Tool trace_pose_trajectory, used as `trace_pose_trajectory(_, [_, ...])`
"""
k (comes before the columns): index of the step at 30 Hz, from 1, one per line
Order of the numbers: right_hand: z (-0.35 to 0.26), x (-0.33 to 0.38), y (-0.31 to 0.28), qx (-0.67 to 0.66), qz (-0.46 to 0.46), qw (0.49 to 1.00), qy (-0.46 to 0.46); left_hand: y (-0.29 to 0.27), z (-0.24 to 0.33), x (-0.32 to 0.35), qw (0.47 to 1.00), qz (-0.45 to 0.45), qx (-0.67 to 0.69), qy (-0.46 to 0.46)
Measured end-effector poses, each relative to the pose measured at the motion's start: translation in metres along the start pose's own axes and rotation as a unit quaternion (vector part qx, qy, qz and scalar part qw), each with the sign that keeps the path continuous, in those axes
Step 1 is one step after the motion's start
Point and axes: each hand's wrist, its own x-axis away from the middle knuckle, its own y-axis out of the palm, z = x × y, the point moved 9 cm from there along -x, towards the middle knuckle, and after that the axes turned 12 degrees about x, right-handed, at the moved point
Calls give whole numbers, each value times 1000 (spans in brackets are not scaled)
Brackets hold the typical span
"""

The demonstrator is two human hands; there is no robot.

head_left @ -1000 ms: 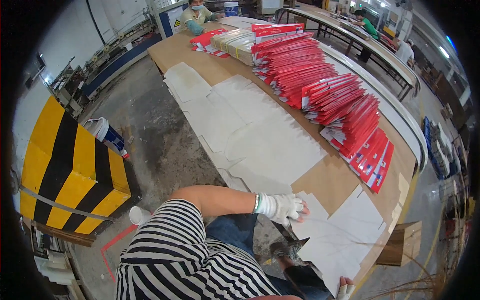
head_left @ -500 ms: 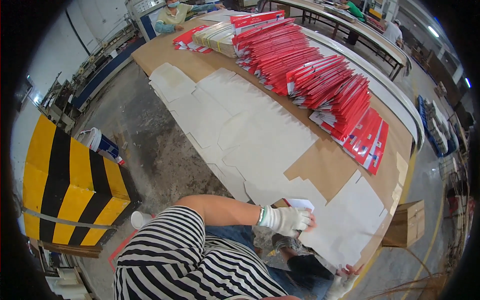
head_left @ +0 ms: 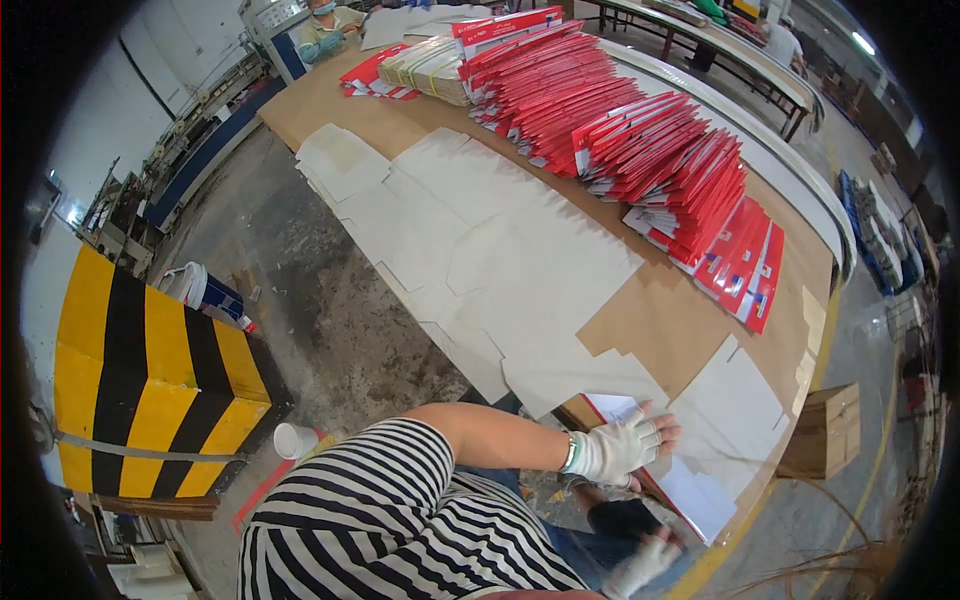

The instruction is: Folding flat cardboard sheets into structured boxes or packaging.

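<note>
My left hand (head_left: pixel 622 447), in a white work glove with bare fingertips, lies with fingers spread across a flat carton blank at the table's near edge. The blank shows a glossy white face (head_left: pixel 700 500) with a thin dark red edge, and part of it lies under the hand. Off the near edge, my right hand (head_left: pixel 645 565), gloved too, is smeared by motion. Its fingers cannot be made out. Beside my left hand lies a pale grey cardboard blank (head_left: pixel 735 410), and more grey blanks (head_left: pixel 500 250) overlap along the table to the left.
A long fanned row of red and white folded cartons (head_left: pixel 650 140) covers the table's far side. Next to it sits a strapped bundle (head_left: pixel 428 70). A co-worker (head_left: pixel 330 28) is at the far end. An open brown box (head_left: pixel 825 430) stands right, a striped yellow-black barrier (head_left: pixel 150 380) left.
My left hand has shifted right, its fingers now spread. My right hand has come away from the table's near corner, moving left. A glossy white face now shows where grey board lay.
</note>
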Motion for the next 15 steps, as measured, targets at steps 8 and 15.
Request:
trace_pose_trajectory(8, [0, 14, 80, -58, -47, 995, 64, 40, 39, 5, 990, 14, 10, 138])
trace_pose_trajectory(15, [-56, -34, 3, 173, 171, 905, -350, 22, 12, 14, 994, -10, 51, 93])
